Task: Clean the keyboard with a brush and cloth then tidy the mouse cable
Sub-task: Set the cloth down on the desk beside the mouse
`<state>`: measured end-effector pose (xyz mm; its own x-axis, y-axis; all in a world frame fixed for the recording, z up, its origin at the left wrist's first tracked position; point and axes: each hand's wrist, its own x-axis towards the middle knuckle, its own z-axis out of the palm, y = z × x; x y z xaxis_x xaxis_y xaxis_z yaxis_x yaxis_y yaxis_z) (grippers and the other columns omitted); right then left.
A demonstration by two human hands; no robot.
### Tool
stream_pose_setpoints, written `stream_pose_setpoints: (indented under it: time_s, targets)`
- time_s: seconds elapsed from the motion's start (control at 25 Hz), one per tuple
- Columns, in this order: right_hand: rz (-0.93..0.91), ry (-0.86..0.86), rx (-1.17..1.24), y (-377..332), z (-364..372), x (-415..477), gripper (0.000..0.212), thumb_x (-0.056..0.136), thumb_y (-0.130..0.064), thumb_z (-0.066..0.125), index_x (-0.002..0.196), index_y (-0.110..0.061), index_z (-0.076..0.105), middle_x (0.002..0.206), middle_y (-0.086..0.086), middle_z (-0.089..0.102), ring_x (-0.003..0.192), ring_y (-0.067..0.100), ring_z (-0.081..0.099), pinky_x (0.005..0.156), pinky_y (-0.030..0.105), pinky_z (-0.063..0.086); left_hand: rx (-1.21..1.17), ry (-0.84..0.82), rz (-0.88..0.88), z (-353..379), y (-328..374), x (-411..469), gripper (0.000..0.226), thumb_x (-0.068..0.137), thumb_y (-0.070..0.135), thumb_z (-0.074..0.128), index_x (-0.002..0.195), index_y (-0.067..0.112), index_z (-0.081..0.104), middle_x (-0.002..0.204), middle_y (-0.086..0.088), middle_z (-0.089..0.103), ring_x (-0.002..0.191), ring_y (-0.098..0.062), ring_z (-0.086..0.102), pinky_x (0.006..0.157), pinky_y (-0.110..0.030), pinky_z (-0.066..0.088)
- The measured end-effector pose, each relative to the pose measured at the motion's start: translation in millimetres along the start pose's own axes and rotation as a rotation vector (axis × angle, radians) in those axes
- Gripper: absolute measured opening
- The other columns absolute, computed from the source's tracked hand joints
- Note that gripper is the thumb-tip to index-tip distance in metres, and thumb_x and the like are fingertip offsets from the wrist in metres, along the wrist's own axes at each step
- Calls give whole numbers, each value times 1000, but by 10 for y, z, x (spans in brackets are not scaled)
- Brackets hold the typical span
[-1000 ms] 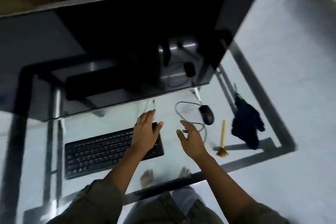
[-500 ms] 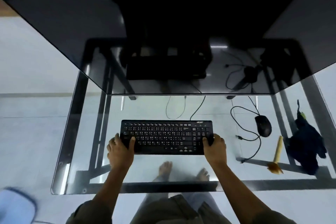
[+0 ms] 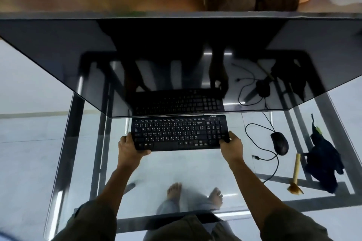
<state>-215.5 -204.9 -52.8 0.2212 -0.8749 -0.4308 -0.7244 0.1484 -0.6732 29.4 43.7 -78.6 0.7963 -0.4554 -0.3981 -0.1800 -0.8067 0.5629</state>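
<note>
Grip: both hands are closed on the flat black plastic keyboard (image 3: 179,133). The left hand (image 3: 130,147) has its fingers curled round the near-left corner, and the right hand (image 3: 232,146) is wrapped round the near-right corner.
Keyboard position: centre of the clear glass desk (image 3: 58,191), level, keys up, far edge tucked right against the bottom edge of the big dark monitor (image 3: 176,55). Resting or just lifted? Can't tell from here.
Handling: looks like a light, stiff slab that should move as one piece. The keycaps are the weak spot, since they give and can pop, so the bare frame at the two ends is the right place to hold. On slick glass it will likely slide at a nudge.
Tools: the wooden-handled brush with tan bristles (image 3: 296,168) lies off to the right. The crumpled dark blue cloth (image 3: 323,164) is just beside it, and no hand is on either.
Mouse: the black oval mouse (image 3: 279,143) sits between keyboard and brush. Its thin black cable (image 3: 277,163) sprawls in loose loops, plug end free on the glass.
Stage: positioning, by my read. No cleaning contact yet, and the right hand is the nearer one to the brush.
</note>
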Motion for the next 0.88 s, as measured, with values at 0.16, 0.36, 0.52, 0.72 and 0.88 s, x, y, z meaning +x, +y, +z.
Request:
stream_pose_setpoints:
  time_s: [0.16,0.36,0.52,0.72,0.88]
  targets:
    - [-17,5,57,-166,40,255,16,85,1,50,89,-10,62,74,4,61,63,17,51,53,25,39,38,55,48,36,161,338,87,60,22,94,132,7,48,116,-22,56,107,-40,48,94,-49,45]
    - [-43,-1,150,-219,98,446,32,83,8,46,97,-14,65,77,1,64,66,17,52,60,23,42,84,113,100,144,211,418,84,72,23,88,141,4,44,131,-26,50,115,-43,45,96,-54,46]
    - [-36,-18,233,-113,107,407,37,92,4,52,119,-17,63,104,-1,69,91,13,61,82,20,46,201,171,107,296,307,240,79,85,22,77,149,1,35,147,-28,39,133,-48,38,106,-61,42]
    - [78,259,187,261,-64,150,29,93,-12,64,121,-4,65,115,6,68,94,15,60,85,21,41,397,11,416,684,591,-88,65,102,39,48,157,14,25,164,-16,20,153,-35,15,123,-48,17]
    - [226,568,84,753,-419,-3,34,87,-24,73,115,-7,61,114,19,62,100,31,63,83,35,49,487,-130,443,899,722,-204,73,102,51,40,159,16,12,167,-12,6,155,-32,1,124,-47,7]
